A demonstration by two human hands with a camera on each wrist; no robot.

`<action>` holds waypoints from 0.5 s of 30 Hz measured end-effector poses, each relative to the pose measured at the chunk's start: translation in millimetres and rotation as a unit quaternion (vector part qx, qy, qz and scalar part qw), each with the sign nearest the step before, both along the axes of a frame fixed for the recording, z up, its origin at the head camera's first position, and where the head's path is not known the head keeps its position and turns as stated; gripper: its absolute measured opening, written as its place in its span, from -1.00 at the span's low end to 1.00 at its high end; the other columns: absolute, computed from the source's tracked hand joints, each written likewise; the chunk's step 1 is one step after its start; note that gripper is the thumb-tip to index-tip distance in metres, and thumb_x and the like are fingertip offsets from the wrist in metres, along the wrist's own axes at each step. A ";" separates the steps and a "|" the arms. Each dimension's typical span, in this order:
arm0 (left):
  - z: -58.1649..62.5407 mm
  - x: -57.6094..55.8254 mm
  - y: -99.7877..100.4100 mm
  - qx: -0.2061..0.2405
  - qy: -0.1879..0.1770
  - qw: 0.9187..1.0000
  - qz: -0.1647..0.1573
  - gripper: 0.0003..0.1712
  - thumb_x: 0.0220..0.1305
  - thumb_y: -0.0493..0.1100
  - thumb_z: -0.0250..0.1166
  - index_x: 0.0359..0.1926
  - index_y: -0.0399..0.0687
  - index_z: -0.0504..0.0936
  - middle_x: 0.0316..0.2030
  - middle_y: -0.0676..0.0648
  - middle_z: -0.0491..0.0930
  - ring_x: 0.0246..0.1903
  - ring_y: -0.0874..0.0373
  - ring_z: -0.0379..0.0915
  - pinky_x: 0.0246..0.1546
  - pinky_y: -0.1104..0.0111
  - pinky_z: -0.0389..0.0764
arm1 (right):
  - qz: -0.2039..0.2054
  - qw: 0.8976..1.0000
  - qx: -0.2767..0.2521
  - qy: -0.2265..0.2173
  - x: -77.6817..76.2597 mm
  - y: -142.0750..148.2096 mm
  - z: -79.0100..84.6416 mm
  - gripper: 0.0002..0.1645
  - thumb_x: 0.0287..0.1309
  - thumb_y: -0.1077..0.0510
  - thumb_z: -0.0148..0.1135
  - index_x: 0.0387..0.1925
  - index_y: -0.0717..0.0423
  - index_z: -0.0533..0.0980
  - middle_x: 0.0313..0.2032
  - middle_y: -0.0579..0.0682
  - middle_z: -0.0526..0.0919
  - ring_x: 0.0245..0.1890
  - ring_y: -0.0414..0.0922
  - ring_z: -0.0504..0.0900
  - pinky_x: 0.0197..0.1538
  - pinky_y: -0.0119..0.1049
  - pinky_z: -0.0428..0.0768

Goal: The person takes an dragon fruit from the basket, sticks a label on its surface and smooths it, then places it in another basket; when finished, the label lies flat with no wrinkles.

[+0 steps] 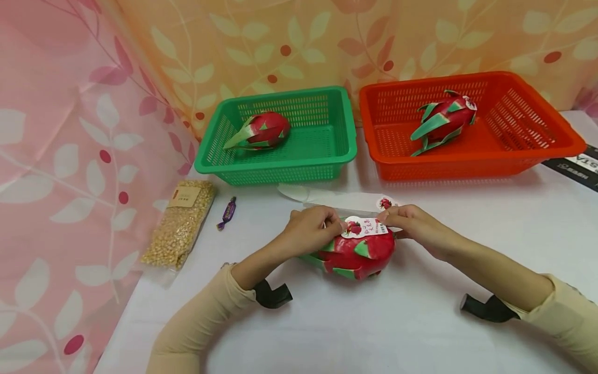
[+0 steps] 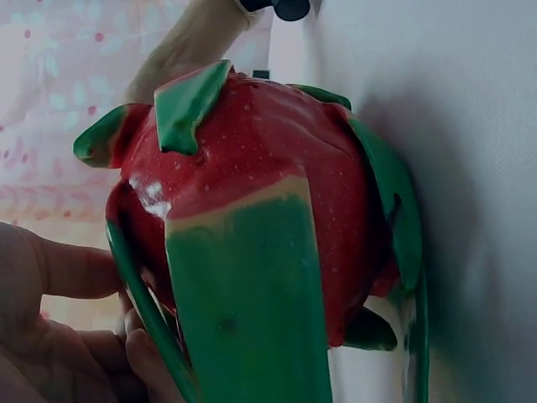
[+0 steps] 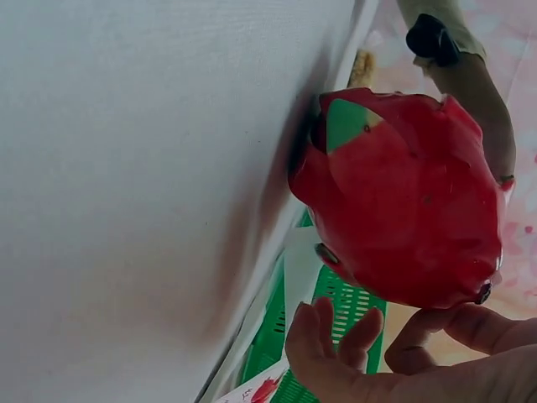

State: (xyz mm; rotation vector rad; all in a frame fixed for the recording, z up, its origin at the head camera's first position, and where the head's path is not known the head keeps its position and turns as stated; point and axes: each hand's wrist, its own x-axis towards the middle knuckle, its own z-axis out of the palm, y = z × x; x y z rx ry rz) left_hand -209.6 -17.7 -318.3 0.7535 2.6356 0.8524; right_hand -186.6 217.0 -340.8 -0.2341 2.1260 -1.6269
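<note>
A red dragon fruit (image 1: 359,254) with green scales lies on the white table between the two hands. Over its top lies a white label sticker (image 1: 366,227) with a printed dragon fruit picture. The left hand (image 1: 313,228) pinches the sticker's left end; the right hand (image 1: 411,223) pinches its right end. In the left wrist view, the dragon fruit (image 2: 252,151) hides part of the left hand (image 2: 59,294). From the right wrist, the right hand (image 3: 419,353) shows with its thumb and forefinger at the fruit's edge.
Behind stand a green basket (image 1: 275,169) and a red basket (image 1: 467,166), each holding one dragon fruit. Backing paper (image 1: 327,197) with another sticker lies beyond the hands. To the left are a purple-wrapped candy (image 1: 227,213) and a bag of corn kernels (image 1: 179,228). A black packet (image 1: 576,166) lies far right.
</note>
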 end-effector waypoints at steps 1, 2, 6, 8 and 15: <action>0.0 0.9 0.5 -0.008 0.010 1.000 0.001 -0.72 0.20 0.01 0.06 -0.55 0.05 0.55 -0.62 0.13 0.47 -0.46 0.30 0.37 -0.22 0.17 0.22 | 0.002 1.000 -0.002 -0.002 0.4 0.1 -0.4 -0.54 0.30 0.13 -0.13 -0.02 0.51 0.35 -0.34 -0.30 0.56 -0.25 -0.37 0.54 -0.11 -0.41 0.54; 0.0 1.6 1.0 -0.013 0.018 1.000 0.002 -0.73 0.19 0.01 0.06 -0.56 0.06 0.54 -0.62 0.13 0.47 -0.47 0.31 0.38 -0.23 0.18 0.22 | 0.004 1.000 -0.003 -0.004 0.6 0.2 -0.6 -0.53 0.30 0.13 -0.13 -0.02 0.51 0.34 -0.34 -0.29 0.57 -0.25 -0.36 0.55 -0.12 -0.41 0.55; -0.6 3.5 2.5 -0.030 0.041 0.999 0.005 -0.72 0.18 -0.01 0.04 -0.62 0.08 0.49 -0.66 0.13 0.42 -0.51 0.33 0.36 -0.28 0.22 0.19 | 0.010 1.000 -0.010 -0.014 0.9 0.3 -1.1 -0.50 0.31 0.10 -0.14 0.01 0.52 0.32 -0.33 -0.27 0.58 -0.24 -0.34 0.56 -0.12 -0.40 0.56; -1.4 3.8 3.1 -0.037 0.054 0.998 0.005 -0.71 0.17 -0.03 0.04 -0.65 0.09 0.46 -0.68 0.14 0.40 -0.54 0.34 0.35 -0.30 0.22 0.17 | 0.012 1.000 -0.010 -0.018 0.7 0.4 -1.6 -0.50 0.31 0.10 -0.14 0.01 0.52 0.32 -0.32 -0.27 0.58 -0.23 -0.34 0.55 -0.12 -0.40 0.56; -4.8 1.7 4.0 -0.054 0.093 0.994 0.005 -0.62 0.17 -0.09 0.03 -0.77 0.07 0.32 -0.77 0.13 0.30 -0.64 0.30 0.28 -0.36 0.24 0.13 | 0.017 1.000 0.005 -0.010 -0.1 1.4 -4.5 -0.48 0.33 0.08 -0.16 0.04 0.50 0.32 -0.19 -0.12 0.58 -0.18 -0.31 0.55 -0.09 -0.38 0.57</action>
